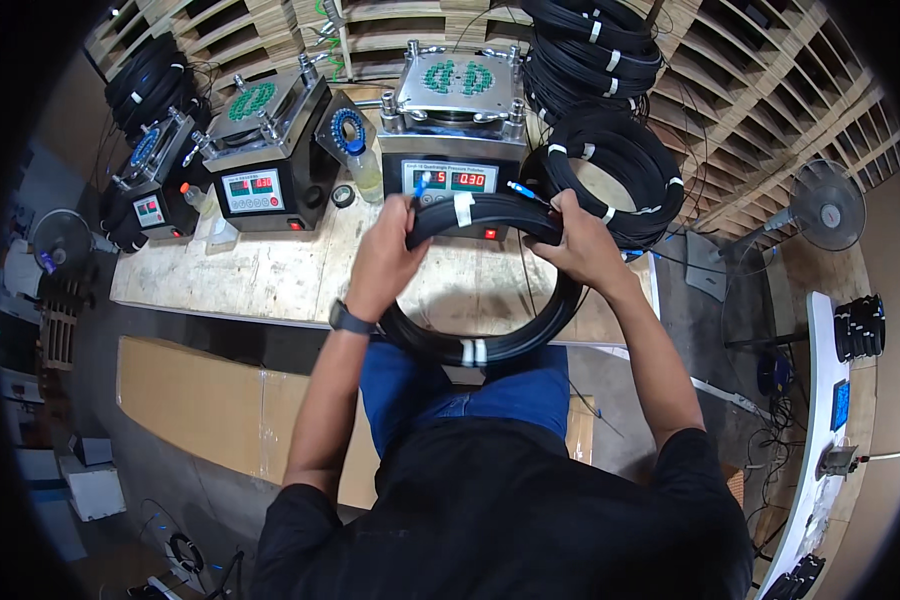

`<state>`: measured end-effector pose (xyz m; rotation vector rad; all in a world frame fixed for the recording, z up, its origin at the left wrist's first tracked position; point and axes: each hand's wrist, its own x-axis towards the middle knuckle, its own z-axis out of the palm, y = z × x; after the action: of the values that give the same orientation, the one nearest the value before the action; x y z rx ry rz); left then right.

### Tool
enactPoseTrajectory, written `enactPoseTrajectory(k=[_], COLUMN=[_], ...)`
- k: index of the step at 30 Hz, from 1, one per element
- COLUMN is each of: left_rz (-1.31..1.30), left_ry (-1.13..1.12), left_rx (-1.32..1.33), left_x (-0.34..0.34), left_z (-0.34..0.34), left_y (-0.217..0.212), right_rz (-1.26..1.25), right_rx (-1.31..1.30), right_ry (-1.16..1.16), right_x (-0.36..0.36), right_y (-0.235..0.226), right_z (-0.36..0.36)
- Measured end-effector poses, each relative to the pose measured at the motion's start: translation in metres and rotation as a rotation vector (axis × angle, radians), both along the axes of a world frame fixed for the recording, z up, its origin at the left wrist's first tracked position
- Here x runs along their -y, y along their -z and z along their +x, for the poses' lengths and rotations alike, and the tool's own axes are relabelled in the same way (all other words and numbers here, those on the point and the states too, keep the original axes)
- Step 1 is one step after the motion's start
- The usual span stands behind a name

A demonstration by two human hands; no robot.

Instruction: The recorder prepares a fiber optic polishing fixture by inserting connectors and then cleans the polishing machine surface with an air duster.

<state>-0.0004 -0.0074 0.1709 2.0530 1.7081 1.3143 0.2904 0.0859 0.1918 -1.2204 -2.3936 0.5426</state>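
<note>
A coil of black cable [510, 210], bound with white tape, is held upright at the front edge of the wooden bench. My left hand [383, 258] is closed round its upper left side. Opposite, my right hand [583, 240] grips the upper right side. Two blue-tipped connectors stick up from the coil: the left connector [422, 185] rises beside my left fingers, and the right connector [520, 188] lies just left of my right fingers. Behind the coil stands a metal polishing machine [455, 145] with red digits and green-tipped fittings on its top plate.
Two similar machines, a middle one [260, 150] and a smaller one [153, 175], stand leftward on the bench [280, 275]. A bottle with a blue cap [365, 172] is between machines. More cable coils [660, 165] pile up at right, near a fan [828, 212]. Cardboard [190, 400] lies below.
</note>
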Motion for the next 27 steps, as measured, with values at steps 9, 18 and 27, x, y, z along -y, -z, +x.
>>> enactPoseTrajectory(k=[9,18,27], left_rz=[-0.091,0.03,0.051], left_ry=[-0.13,-0.25,-0.256], left_rx=[-0.222,0.061,0.037], left_x=[-0.033,-0.037,-0.129], left_z=[-0.036,-0.062,-0.074], left_y=[-0.048,0.005,-0.092], right_rz=[0.1,0.092,0.246], right_rx=[-0.412,-0.538,-0.627], right_ry=[0.24,0.283,0.317], right_x=[0.0,-0.016,-0.113], right_y=[0.029,0.055,-0.044], right_z=[-0.028,-0.042,-0.065])
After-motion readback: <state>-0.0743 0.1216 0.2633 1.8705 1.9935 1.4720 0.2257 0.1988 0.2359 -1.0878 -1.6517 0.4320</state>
